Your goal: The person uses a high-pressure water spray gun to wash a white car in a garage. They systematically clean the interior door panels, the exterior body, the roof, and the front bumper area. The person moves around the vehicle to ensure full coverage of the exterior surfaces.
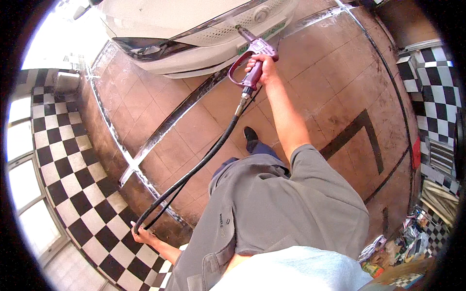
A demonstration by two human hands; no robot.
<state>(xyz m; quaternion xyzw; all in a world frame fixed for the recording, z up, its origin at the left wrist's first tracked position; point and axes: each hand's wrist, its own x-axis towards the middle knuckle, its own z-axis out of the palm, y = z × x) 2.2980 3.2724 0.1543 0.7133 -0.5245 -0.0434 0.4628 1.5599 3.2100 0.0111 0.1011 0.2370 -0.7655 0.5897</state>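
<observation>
My right hand point(262, 68) is wrapped round the grip of a purple spray gun point(254, 68), arm stretched forward. The gun's dark nozzle points at the front of a white car point(194, 46), by its dotted grille. From the bottom of the grip a black hose point(204, 160) runs down to the lower left. There it bends through my left hand point(142, 235), whose fingers close round it. A thinner dark line hangs beside the hose. Whether the trigger is pressed, I cannot make out.
Brown floor tiles point(310, 92) carry white and black lines. A black-and-white checkered strip point(73, 169) runs along windows on the left; more checks cover the right wall point(437, 77). Cables and bags lie in a heap point(407, 242) at the lower right. My shoe point(250, 133) stands below the gun.
</observation>
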